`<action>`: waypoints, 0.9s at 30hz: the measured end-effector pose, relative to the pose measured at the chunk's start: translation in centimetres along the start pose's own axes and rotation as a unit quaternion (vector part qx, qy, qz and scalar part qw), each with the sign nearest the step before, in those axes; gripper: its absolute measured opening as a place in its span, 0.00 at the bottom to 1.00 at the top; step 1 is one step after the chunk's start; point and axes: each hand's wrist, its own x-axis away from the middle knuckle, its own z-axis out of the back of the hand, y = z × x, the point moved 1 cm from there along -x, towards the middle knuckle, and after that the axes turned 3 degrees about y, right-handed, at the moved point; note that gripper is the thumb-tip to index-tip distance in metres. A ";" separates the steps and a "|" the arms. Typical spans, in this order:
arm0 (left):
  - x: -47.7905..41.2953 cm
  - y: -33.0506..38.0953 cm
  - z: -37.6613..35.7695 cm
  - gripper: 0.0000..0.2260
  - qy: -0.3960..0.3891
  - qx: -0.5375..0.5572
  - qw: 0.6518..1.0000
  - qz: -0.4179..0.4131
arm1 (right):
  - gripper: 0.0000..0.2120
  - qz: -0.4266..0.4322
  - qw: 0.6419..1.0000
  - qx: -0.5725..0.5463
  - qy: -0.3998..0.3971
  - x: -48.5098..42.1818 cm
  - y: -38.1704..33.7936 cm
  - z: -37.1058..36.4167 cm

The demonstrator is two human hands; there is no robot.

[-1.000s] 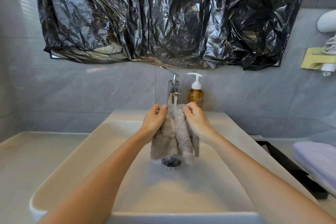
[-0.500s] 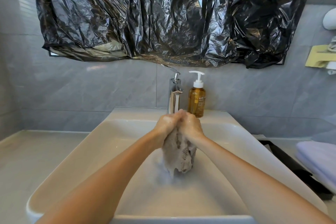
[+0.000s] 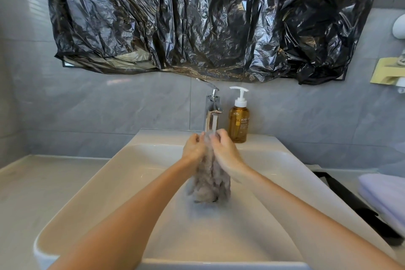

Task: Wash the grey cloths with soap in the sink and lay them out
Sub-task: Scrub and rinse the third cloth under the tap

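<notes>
Both hands, left (image 3: 194, 148) and right (image 3: 225, 152), pinch my grey cloth (image 3: 211, 184) bunched at its top under the tap (image 3: 212, 114) over the sink (image 3: 87, 199), it looks limp, soaked, heavy, likely slick, so I'd grip the top folds

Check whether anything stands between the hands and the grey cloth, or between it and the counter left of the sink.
Nothing: the left hand and right hand both grip the grey cloth under the tap. Toward the counter, only the sink's raised left rim lies between; nothing else visible.
</notes>
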 end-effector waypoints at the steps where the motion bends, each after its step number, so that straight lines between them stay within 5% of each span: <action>1: 0.3 0.0 -0.2 0.10 -0.007 0.004 1.000 -0.003 | 0.11 0.007 1.000 0.016 0.023 0.2 -0.1 -0.6; 5: 1.0 0.4 -0.5 0.16 0.004 0.049 0.999 0.004 | 0.16 -0.076 0.993 -0.017 0.094 0.1 -0.7 -1.4; 9: 1.1 0.8 -0.4 0.17 0.006 0.028 0.999 0.033 | 0.16 -0.028 0.993 0.073 0.093 -0.3 -0.3 -0.6; 15: 1.5 1.5 0.4 0.18 -0.123 0.010 0.991 0.045 | 0.22 -0.055 0.991 0.092 0.084 -1.7 0.5 1.2; 22: 0.1 1.2 2.7 0.10 -0.051 -0.131 0.985 -0.102 | 0.24 -0.056 0.996 -0.051 0.043 -2.3 0.3 5.0; 27: 0.0 1.6 2.8 0.05 0.029 -0.174 0.946 -0.273 | 0.17 -0.014 0.993 0.076 -0.087 -2.3 0.4 5.2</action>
